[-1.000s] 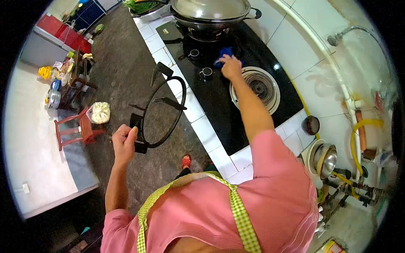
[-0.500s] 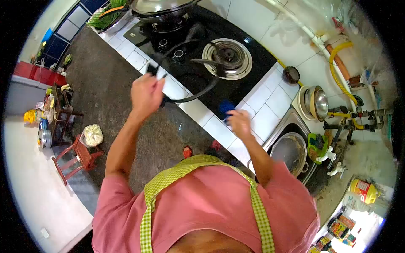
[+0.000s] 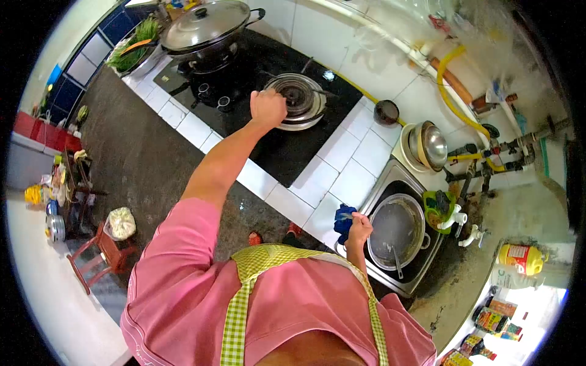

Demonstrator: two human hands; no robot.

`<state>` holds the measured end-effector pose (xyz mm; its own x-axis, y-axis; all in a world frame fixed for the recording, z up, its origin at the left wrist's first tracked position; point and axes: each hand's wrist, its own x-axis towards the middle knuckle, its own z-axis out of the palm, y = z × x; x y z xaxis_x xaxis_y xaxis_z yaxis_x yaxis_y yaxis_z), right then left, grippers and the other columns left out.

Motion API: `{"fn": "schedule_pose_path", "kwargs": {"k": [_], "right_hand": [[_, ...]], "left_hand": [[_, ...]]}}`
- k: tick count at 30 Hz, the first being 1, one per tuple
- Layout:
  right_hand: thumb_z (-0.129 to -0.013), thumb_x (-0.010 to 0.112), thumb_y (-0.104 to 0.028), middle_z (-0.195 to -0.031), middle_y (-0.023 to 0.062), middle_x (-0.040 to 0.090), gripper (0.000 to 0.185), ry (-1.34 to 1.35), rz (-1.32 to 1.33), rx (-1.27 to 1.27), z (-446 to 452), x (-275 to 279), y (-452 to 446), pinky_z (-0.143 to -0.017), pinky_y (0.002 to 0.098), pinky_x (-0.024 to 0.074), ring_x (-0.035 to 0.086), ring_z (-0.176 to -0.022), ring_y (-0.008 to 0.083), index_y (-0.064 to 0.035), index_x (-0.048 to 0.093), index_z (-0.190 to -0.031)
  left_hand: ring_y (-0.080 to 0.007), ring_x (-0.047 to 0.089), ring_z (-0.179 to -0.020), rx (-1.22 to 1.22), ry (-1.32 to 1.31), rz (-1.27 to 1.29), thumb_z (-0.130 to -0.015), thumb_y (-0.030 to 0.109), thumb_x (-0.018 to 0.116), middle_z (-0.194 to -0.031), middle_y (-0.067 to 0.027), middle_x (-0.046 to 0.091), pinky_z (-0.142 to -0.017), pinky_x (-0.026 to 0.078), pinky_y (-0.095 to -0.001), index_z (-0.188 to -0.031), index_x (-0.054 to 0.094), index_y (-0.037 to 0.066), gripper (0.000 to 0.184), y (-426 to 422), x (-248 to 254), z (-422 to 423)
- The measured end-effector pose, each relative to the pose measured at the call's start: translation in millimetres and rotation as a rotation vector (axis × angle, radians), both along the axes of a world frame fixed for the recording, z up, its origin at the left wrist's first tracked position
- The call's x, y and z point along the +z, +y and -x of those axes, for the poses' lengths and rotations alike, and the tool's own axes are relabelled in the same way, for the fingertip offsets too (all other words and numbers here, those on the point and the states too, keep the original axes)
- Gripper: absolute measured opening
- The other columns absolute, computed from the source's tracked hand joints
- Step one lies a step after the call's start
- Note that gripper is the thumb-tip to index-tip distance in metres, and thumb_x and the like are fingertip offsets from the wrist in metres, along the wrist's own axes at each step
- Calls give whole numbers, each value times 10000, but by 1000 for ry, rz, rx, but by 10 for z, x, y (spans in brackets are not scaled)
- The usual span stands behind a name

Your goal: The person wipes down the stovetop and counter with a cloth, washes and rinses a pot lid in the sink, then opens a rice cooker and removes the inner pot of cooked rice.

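On the black glass hob, my left hand is closed at the near left edge of the burner. It grips a black pan support, whose dark prongs show around the burner; the gripped part is hidden under my fingers. Lower down, beside the sink, my right hand pinches a bunched blue cloth above the white tiled edge.
A lidded wok stands on the other burner, beside a basket of greens. In the sink sits a metal basin with a spoon. Stacked bowls, a small dark bowl and pipes line the wall.
My left hand has carried the pan support from the hob's front edge onto the burner. My right hand has drawn back toward the sink with the blue cloth. The view has shifted.
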<state>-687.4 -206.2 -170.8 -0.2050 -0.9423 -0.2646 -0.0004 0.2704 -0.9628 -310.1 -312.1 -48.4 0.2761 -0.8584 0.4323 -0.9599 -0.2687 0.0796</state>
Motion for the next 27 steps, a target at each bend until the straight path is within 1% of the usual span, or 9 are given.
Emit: {"fn": "schedule_pose_path", "kwargs": {"k": [6,7,10,11,15,18,20,24,27], "right_hand": [[-772,491,4,-709,47,583,122,-43,-43,-3,68,184,-89,-536,235,443,536,-601,126,-27,600,-728],[-775,472,10,-705,67,587,130,-75,-68,-3,29,371,-134,-509,253,469,551,-578,140,-23,591,-737],[-779,449,15,-704,90,589,136,0,-3,-1,116,217,-355,-458,281,492,562,-539,157,-17,578,-749],[-783,433,14,-707,106,590,141,-95,-13,-13,156,188,-393,-409,300,495,562,-502,169,-15,568,-754],[-788,444,25,-694,85,586,152,-101,-8,-13,121,564,-459,-464,281,480,559,-531,150,0,586,-741],[-779,446,34,-692,91,589,148,-206,3,-35,137,624,-442,-461,284,490,561,-528,153,-6,580,-734],[-774,450,39,-695,101,597,144,-170,-1,-74,180,506,-434,-466,291,501,571,-536,161,-12,576,-728],[-781,476,26,-708,117,606,113,-162,-27,-130,86,680,-237,-482,298,508,582,-559,173,-15,574,-742],[-794,465,16,-707,126,606,101,-285,12,-156,39,699,-62,-434,321,504,585,-523,203,-3,563,-776]], "left_hand": [[-258,577,-658,81,-7,-41,-785,246,505,-730,-85,581,-694,357,-407,-671,619,83,229,-76,-195,171],[-255,583,-663,106,12,-59,-786,253,505,-733,-87,583,-713,360,-408,-674,620,87,232,-94,-190,209],[-245,586,-662,125,-13,-88,-783,256,512,-736,-90,586,-712,360,-406,-674,620,87,229,-72,-135,298],[-245,586,-662,128,-8,-92,-783,256,512,-736,-90,586,-712,360,-406,-674,620,87,229,-44,-149,307],[-241,586,-657,54,-64,-69,-784,255,513,-734,-88,589,-695,359,-397,-681,620,84,227,28,-174,174],[-241,582,-678,25,-60,-123,-797,247,498,-738,-87,592,-698,358,-383,-697,621,79,231,109,-157,111],[-237,579,-707,-30,-66,-117,-802,241,491,-732,-85,590,-699,354,-377,-704,620,79,229,137,-169,37],[-246,570,-713,-89,-54,-88,-790,224,500,-723,-88,580,-702,342,-383,-685,611,81,210,146,-214,-89],[-240,571,-712,-144,-75,-118,-801,227,489,-733,-87,587,-689,353,-376,-709,612,77,214,160,-160,-147]]}}
